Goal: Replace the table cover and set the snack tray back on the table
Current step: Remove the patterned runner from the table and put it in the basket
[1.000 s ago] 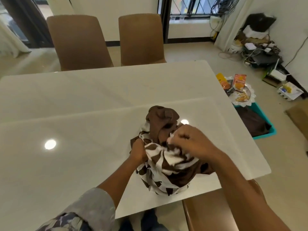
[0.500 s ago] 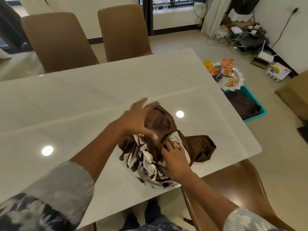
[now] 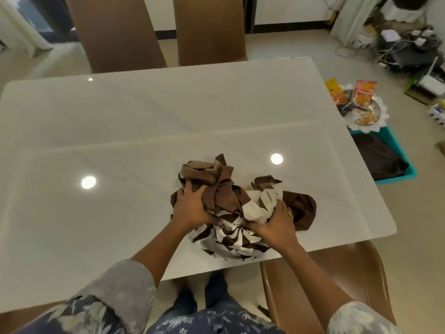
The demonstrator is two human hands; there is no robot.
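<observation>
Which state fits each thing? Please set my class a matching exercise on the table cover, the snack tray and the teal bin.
Things:
1. table cover
2. snack tray
3. teal bin

States:
A. off the table, holding a dark cloth
B. bunched on the table, gripped by the left hand and right hand
C. off the table, carrying snack packets

Pairs: 1-B, 2-C, 3-A.

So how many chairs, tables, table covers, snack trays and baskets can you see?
Brown chairs plainly seen: 3
Table: 1
Table cover: 1
Snack tray: 1
Teal basket: 1
Total: 7
</observation>
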